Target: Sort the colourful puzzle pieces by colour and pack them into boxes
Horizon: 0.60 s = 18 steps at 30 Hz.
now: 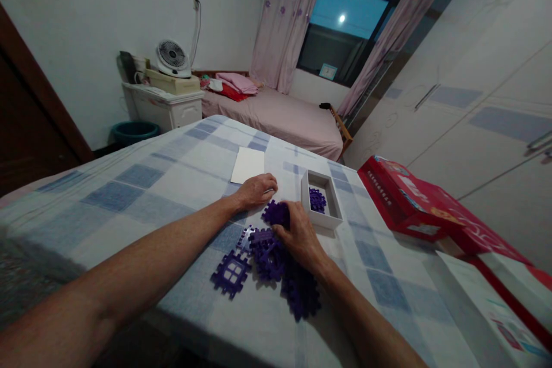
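Observation:
Several purple interlocking plastic tiles [263, 259] lie in a loose pile on the blue-and-white checked cloth [142, 184]. My right hand [299, 233] rests on the pile, fingers curled over a purple tile [276, 213] at its far end. My left hand [256, 190] lies on the cloth just beyond the pile, fingers bent, touching the near edge of a white card [248, 165]; nothing shows inside it. A small white box [321, 198] with a few purple tiles inside stands right of my right hand.
A red carton [414, 198] and a white printed box [487, 299] lie at the right edge. Beyond are a pink bed [284, 115], a white nightstand with a fan [172, 57], a green bin [133, 131] and wardrobe doors [474, 98].

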Tool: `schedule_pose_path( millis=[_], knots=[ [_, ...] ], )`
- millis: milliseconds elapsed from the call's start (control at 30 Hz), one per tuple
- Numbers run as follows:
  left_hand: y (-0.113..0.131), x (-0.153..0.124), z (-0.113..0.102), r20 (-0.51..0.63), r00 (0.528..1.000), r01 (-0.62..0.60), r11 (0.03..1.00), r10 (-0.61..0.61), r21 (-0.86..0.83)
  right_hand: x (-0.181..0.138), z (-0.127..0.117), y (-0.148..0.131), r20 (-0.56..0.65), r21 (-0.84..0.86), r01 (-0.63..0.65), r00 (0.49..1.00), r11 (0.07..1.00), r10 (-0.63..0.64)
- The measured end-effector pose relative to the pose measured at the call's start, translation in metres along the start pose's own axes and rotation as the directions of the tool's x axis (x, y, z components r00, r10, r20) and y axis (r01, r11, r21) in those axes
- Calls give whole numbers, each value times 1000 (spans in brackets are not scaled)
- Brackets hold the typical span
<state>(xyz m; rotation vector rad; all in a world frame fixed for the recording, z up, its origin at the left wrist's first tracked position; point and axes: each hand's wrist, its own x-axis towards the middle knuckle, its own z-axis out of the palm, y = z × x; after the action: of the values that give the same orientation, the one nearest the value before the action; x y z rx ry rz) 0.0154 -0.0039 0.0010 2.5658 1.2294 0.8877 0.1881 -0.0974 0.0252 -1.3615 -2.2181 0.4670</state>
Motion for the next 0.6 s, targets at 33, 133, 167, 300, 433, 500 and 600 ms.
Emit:
schedule_pose_path(
  millis=[33,133,167,300,433,500,600],
  knots=[
    [0,0,0,2,1000,1,1000,-1,-3,-1,0,-1,-4,19,10,1000,1000,-10],
    [1,0,-1,8,1000,7,1000,-7,-9,-1,-7,-2,-51,73,7,999,997,-3],
    [1,0,-1,7,1000,9,1000,-9,-12,1,-13,0,-90,91,-8,996,996,16],
    [2,-2,-1,-2,1000,12,1000,-12,-19,11,-49,17,-350,118,-103,926,988,138],
    [3,-2,-2,1,1000,13,1000,-13,-14,16,-72,50,-415,76,-192,886,979,206],
    [2,-2,-1,0,1000,16,1000,-16,-14,16,-72,65,-391,5,-208,900,978,193],
    [1,-2,-1,-1,1000,19,1000,-19,-16,15,-71,76,-428,-115,-226,890,967,157]
  ],
)
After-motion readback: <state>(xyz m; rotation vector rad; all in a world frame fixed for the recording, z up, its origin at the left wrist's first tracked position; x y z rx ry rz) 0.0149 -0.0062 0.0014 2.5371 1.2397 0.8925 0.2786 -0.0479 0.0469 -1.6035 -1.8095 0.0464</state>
